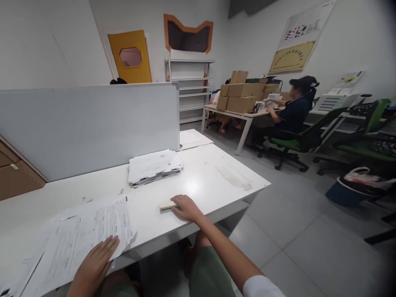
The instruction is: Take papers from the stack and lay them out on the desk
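Note:
My left hand (pixel 95 262) lies flat on the near edge of a loose sheaf of printed papers (pixel 89 231) at the front left of the white desk (pixel 210 173). My right hand (pixel 185 207) rests on the desk farther right, fingers curled over the end of a small cream stapler (pixel 166 205). A second stack of papers (pixel 154 166) lies behind both hands, close to the grey partition (pixel 93 123).
A person in a dark top and cap sits on a green chair (pixel 293 144) at another desk with cardboard boxes (pixel 241 97). White shelves (pixel 192 86) stand at the back wall. More green chairs and a blue bin (pixel 349 192) are at right.

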Available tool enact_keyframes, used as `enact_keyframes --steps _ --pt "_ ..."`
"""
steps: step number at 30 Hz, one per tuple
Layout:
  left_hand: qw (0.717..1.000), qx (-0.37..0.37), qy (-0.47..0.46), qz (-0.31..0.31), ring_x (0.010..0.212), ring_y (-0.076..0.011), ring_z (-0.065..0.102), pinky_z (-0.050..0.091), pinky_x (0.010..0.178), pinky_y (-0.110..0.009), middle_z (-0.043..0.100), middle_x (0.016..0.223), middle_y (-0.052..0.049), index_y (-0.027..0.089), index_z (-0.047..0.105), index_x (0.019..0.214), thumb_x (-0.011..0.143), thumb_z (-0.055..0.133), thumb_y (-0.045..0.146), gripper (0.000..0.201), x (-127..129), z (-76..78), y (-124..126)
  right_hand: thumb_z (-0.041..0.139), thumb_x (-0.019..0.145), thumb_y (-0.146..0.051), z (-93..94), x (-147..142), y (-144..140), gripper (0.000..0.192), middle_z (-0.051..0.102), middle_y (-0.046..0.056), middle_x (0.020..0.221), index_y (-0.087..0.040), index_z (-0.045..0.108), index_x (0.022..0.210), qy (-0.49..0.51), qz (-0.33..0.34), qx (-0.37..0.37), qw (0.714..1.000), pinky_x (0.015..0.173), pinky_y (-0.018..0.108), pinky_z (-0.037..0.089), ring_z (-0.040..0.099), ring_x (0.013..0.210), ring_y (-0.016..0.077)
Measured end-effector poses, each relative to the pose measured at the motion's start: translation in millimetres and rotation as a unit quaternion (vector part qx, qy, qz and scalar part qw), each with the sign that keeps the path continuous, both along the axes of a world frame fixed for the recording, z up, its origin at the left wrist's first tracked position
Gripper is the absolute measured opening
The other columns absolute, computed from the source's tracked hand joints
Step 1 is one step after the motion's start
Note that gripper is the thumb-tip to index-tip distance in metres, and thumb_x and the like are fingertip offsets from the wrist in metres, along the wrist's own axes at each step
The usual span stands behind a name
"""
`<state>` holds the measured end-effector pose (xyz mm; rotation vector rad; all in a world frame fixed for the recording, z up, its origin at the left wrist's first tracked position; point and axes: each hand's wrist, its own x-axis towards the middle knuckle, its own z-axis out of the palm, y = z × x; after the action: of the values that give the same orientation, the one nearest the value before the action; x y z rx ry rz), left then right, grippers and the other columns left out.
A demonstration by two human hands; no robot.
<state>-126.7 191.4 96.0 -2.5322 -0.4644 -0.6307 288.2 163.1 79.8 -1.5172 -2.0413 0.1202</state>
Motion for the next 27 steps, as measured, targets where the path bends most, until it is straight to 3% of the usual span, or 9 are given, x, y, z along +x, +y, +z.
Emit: enact_keyframes --steps 9,18,23,27 --pt "0.995 -0.051 -0.072 0.042 0.110 -0.0221 0.065 0.049 0.091 -0.032 0.068 0.121 -0.007 0.022 0.053 0.134 0.095 0.041 0.015 0.042 11 -3.5 -21 0.063 0.089 -0.026 1.5 0 -1 0.033 0.066 0.010 0.117 -0.016 0.060 0.120 0.000 0.001 -0.006 1.000 0.091 0.036 0.045 0.060 0.108 0.0241" --pt "0.993 -0.003 -0.108 0.044 0.090 -0.0225 0.068 0.050 0.078 -0.032 0.071 0.100 -0.010 0.016 0.059 0.107 0.094 0.047 0.015 0.017 18 -6.1 -22 0.064 0.089 -0.026 1.6 0 0 0.033 0.066 0.010 0.116 -0.016 0.060 0.120 -0.007 -0.003 -0.008 1.000 0.090 0.035 0.045 0.060 0.106 0.0235" --pt "0.997 0.024 -0.058 0.049 0.093 -0.0245 0.067 0.050 0.078 -0.033 0.070 0.104 -0.013 0.014 0.060 0.106 0.093 0.044 0.018 0.021 29 1.3 -23 0.063 0.089 -0.026 2.9 0 0 0.033 0.066 0.010 0.116 -0.016 0.060 0.120 -0.008 -0.006 -0.011 1.000 0.089 0.035 0.044 0.060 0.105 0.0235" --pt "0.999 0.024 0.006 0.022 0.115 -0.0241 0.061 0.046 0.090 -0.032 0.065 0.126 -0.008 0.018 0.055 0.130 0.089 0.038 0.009 0.045 43 6.0 -24 0.063 0.089 -0.026 4.9 0 -1 0.033 0.066 0.010 0.116 -0.016 0.060 0.120 -0.008 -0.002 -0.012 1.000 0.089 0.035 0.044 0.060 0.106 0.0235"
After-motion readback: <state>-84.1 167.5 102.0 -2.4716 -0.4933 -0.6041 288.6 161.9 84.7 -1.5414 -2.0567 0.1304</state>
